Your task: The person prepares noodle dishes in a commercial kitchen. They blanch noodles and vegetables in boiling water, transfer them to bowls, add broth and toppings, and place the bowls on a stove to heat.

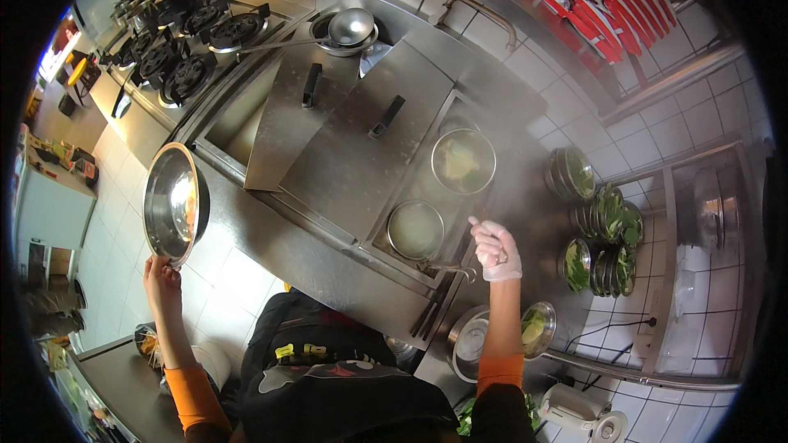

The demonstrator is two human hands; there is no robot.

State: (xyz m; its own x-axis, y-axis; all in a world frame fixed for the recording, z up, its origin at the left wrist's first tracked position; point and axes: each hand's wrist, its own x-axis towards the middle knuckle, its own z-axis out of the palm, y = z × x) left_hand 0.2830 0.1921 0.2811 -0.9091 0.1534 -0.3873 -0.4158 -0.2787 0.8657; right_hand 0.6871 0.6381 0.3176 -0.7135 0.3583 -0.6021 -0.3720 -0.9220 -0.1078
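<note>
My bare left hand (162, 269) grips the rim of a metal bowl (201, 213), which is tilted on its side and has something orange inside. My right hand (496, 248), in a thin clear glove, is closed over the right edge of the boiler; whatever its fingers hold, if anything, is hidden. Nearest to it is a round strainer basket (415, 230) sunk in cloudy liquid. Another strainer basket (464, 162) with pale yellow-green food sits farther back. Just below my right hand, hooked metal handles (450, 269) lie across the boiler's front edge.
Steel lids (353, 156) with black handles cover part of the boiler. A large ladle (351, 26) rests in a pot behind them. Gas burners (185, 78) stand at the far left. Bowls of green leaves (609, 213) are stacked at right. Steam drifts over the baskets.
</note>
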